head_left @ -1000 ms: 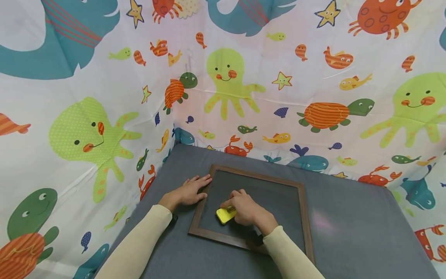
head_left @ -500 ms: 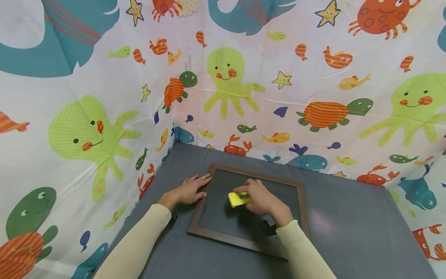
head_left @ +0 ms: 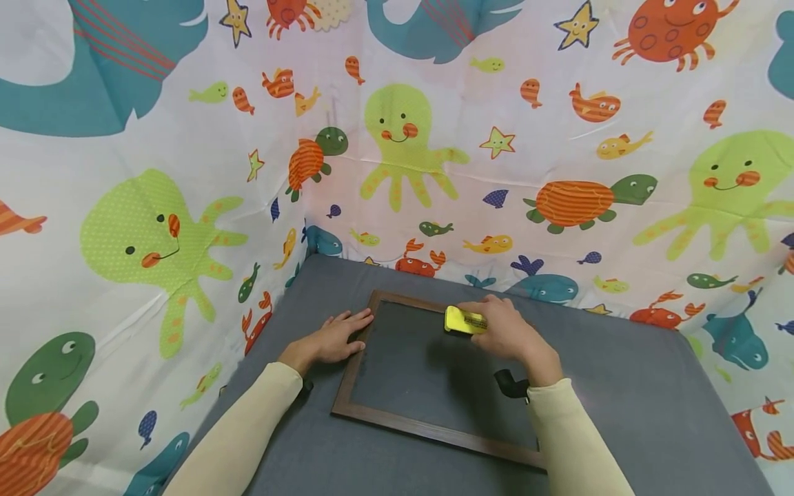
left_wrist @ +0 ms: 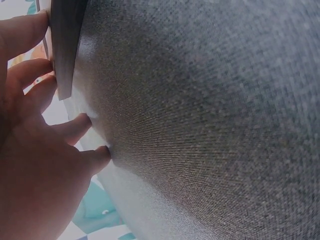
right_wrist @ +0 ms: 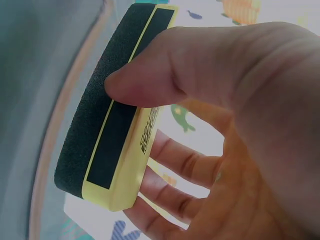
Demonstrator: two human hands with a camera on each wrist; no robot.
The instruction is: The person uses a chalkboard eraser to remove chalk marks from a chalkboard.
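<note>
My right hand (head_left: 510, 329) grips a yellow board eraser (head_left: 464, 321) over the upper right part of a wood-framed blackboard (head_left: 397, 365). In the right wrist view the thumb lies along the side of the eraser (right_wrist: 112, 145), whose dark felt pad (right_wrist: 92, 110) faces the board; the other fingers are behind its yellow back. A shadow of hand and eraser falls on the board below them. My left hand (head_left: 335, 337) rests with spread fingers on the board's left frame edge. In the left wrist view, fingertips of the left hand (left_wrist: 45, 130) touch the frame (left_wrist: 65, 45) and the grey cloth.
A grey cloth-covered table (head_left: 620, 406) bears the board. Behind and to the left hangs a white curtain (head_left: 446, 103) printed with sea animals, meeting the table's back and left edges.
My right hand has moved the eraser from the board's lower left up and right toward its far edge, lifting it off the surface. The left hand has stayed at the frame.
</note>
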